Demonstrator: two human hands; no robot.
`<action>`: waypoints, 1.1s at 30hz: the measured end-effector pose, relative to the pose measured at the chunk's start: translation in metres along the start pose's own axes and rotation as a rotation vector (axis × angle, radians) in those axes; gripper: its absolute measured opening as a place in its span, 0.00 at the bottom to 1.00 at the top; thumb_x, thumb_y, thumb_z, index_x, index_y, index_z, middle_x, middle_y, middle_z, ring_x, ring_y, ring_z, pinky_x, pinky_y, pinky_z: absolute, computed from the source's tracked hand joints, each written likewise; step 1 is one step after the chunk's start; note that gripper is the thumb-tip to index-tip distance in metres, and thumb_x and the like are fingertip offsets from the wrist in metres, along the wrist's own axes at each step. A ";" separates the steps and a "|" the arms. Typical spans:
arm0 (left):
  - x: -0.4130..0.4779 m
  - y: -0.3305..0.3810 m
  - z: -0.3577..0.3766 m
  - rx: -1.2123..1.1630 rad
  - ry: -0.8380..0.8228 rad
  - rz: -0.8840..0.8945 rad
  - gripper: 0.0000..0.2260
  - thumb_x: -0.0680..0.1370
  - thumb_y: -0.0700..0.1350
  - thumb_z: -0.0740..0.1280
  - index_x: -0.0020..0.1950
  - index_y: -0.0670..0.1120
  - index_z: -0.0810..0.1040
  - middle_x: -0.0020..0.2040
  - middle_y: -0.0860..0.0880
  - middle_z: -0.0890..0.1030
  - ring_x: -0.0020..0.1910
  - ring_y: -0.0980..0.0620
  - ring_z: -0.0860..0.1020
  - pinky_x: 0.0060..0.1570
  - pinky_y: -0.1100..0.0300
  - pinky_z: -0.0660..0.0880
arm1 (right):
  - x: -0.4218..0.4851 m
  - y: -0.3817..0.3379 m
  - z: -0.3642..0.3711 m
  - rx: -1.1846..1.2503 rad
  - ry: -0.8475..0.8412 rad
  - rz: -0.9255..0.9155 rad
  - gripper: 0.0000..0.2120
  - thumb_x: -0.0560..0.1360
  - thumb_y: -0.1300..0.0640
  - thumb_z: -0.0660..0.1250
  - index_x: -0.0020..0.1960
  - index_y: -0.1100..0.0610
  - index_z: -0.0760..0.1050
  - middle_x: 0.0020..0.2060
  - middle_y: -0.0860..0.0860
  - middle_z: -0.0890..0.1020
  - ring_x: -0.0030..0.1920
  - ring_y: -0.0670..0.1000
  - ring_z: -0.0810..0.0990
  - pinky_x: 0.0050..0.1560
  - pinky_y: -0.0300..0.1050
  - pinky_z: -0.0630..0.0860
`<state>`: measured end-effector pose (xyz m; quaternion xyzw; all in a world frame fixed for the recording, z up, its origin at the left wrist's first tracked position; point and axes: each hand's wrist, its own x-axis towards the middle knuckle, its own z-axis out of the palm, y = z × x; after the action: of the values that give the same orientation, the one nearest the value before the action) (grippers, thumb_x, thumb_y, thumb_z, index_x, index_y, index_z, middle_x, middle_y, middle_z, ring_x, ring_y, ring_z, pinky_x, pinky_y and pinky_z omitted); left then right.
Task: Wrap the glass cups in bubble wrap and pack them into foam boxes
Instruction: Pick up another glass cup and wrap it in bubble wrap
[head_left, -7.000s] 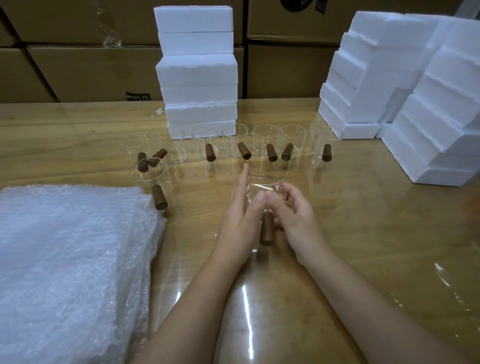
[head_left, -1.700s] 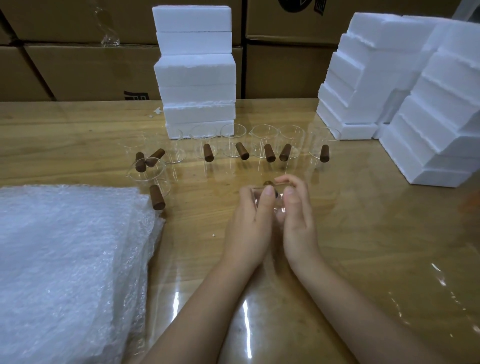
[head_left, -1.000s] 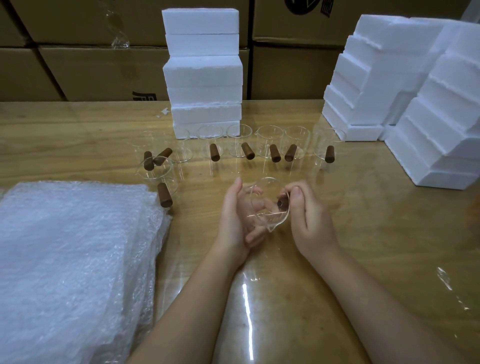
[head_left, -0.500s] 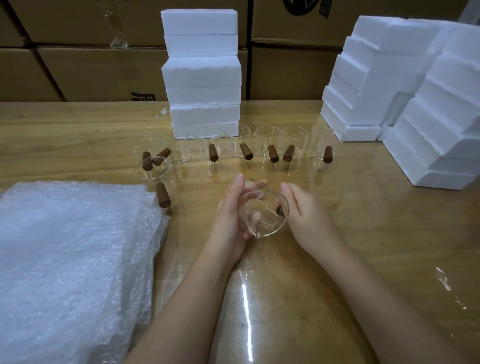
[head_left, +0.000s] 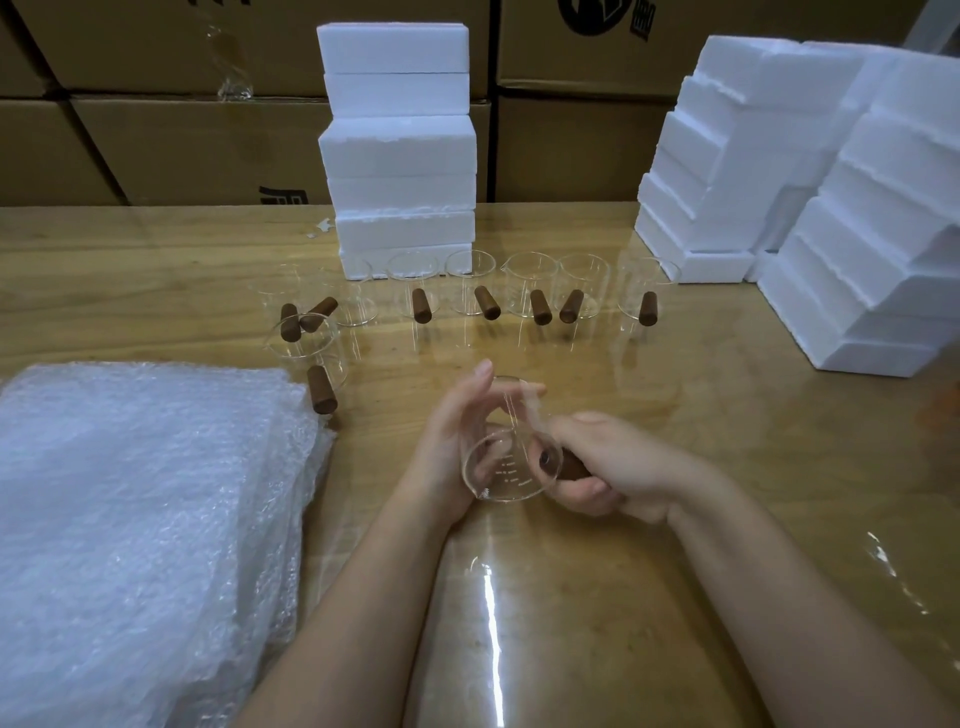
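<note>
A clear glass cup (head_left: 511, 467) with printed marks and a brown wooden handle is tilted with its mouth toward me, just above the table. My right hand (head_left: 613, 467) grips the handle, fingers curled round it. My left hand (head_left: 457, 431) cups the far left side of the glass, fingers nearly straight. Several more glass cups (head_left: 530, 291) with brown handles stand in a row behind. A thick pile of bubble wrap (head_left: 135, 519) lies at the left. White foam boxes (head_left: 400, 150) are stacked at the back centre.
More foam boxes (head_left: 852, 218) are stacked stepwise at the right on the glossy wooden table (head_left: 727, 405). Cardboard cartons (head_left: 156, 135) form a wall behind the table. One cup (head_left: 306, 358) stands close to the bubble wrap's far corner.
The cup has been turned from upright to tilted, mouth toward me, and brought lower and nearer. My right hand has closed round its handle; my left hand stays against the glass.
</note>
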<state>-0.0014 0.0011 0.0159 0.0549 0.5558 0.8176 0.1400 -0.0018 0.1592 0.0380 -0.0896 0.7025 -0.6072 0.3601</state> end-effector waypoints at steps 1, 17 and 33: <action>0.001 -0.001 -0.001 0.040 0.017 -0.032 0.20 0.70 0.61 0.60 0.42 0.51 0.85 0.38 0.52 0.83 0.33 0.58 0.80 0.37 0.61 0.76 | -0.001 0.000 -0.001 0.034 -0.062 0.020 0.22 0.79 0.54 0.51 0.29 0.55 0.70 0.17 0.48 0.59 0.18 0.45 0.54 0.21 0.33 0.50; 0.012 -0.006 0.004 -0.176 0.128 0.054 0.22 0.81 0.52 0.50 0.44 0.45 0.81 0.40 0.46 0.82 0.19 0.51 0.68 0.16 0.69 0.60 | 0.009 0.011 0.012 -0.848 0.990 -0.754 0.21 0.79 0.53 0.55 0.28 0.55 0.67 0.22 0.50 0.68 0.24 0.57 0.69 0.25 0.51 0.66; 0.009 -0.004 0.012 -0.697 0.330 0.005 0.17 0.81 0.49 0.55 0.52 0.37 0.77 0.41 0.41 0.85 0.41 0.46 0.84 0.37 0.56 0.80 | 0.023 0.015 0.030 -0.862 0.959 -0.606 0.15 0.80 0.58 0.56 0.38 0.63 0.74 0.27 0.62 0.76 0.28 0.64 0.73 0.29 0.52 0.64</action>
<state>-0.0061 0.0152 0.0165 -0.1271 0.2595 0.9556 0.0570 0.0042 0.1264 0.0154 -0.1384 0.9054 -0.3211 -0.2409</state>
